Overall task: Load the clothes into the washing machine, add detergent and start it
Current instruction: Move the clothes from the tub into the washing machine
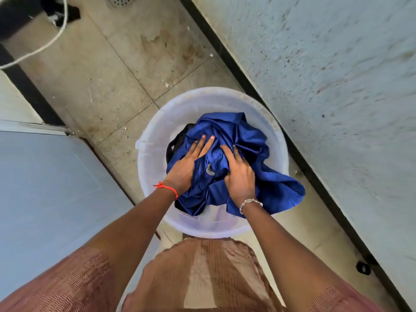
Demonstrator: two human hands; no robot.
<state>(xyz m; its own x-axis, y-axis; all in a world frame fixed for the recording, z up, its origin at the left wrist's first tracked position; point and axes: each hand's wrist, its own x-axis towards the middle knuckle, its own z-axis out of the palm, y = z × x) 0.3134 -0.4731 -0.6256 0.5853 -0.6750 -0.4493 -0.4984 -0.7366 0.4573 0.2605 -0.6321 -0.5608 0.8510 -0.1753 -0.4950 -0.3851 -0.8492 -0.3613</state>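
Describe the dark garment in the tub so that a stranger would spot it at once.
Find the round translucent white tub on the tiled floor. A crumpled blue garment fills it; at that garment's left edge a black garment peeks out, the only dark cloth in the tub.

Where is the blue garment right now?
Head view, centre: the blue garment lies bunched in the white plastic bucket on the floor, under the left hand and right hand, one corner draped over the rim on the right, toward the wall.
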